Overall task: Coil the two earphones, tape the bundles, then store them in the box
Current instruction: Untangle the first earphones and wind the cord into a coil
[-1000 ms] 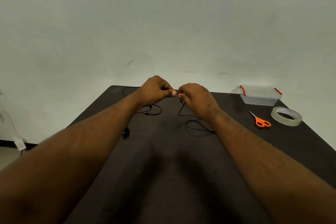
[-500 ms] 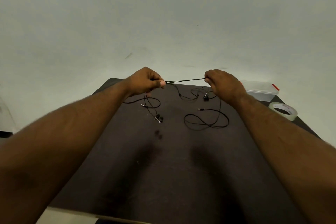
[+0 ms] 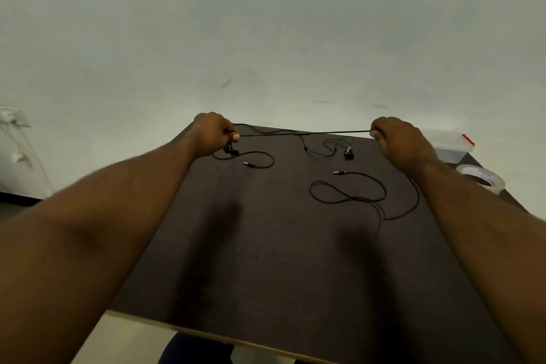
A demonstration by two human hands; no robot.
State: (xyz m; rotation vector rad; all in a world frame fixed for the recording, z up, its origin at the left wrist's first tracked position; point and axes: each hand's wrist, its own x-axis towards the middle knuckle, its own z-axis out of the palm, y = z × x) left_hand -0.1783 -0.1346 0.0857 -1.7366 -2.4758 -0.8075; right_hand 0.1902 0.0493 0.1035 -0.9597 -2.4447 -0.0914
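Your left hand (image 3: 213, 134) and right hand (image 3: 397, 139) pinch the thin, limp earphone cord (image 3: 304, 133) taut above the tabletop (image 3: 266, 260); grip near the earbuds (image 3: 230, 151).

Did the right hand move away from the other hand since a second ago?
Yes. The right hand has pulled rightward along the table, away from the left hand, toward the clear box, stretching the earphone cable taut between them.
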